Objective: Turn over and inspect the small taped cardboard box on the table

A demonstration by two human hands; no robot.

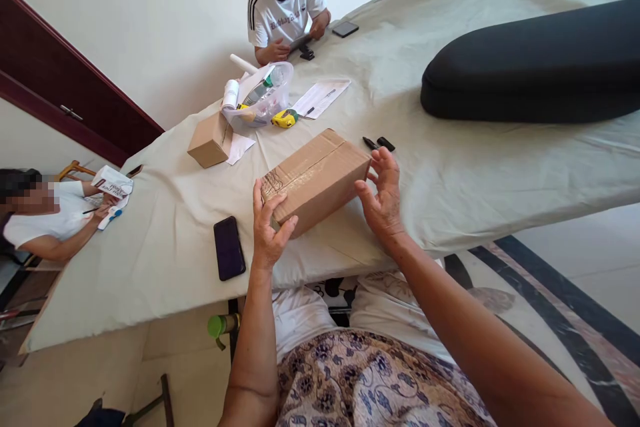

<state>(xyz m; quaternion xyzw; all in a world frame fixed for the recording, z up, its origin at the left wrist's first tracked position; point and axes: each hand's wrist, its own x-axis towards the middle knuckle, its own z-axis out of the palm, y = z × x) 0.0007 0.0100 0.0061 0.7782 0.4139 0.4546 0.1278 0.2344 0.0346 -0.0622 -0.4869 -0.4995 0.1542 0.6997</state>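
Note:
A brown cardboard box with scribbled dark lines near its left end is tilted at the table's near edge, between my hands. My left hand grips its left end, fingers over the top edge and thumb along the near side. Around the right end curve the thumb and fingers of my right hand, touching the box's edge. Just behind that hand lie a black marker and its black cap. A dark phone rests on the cloth, left of my left hand.
A smaller carton, a plastic basket of bottles and a yellow tape measure stand beyond the box. Papers lie behind them. A long black padded case occupies the right. Two people sit at the far side and left end.

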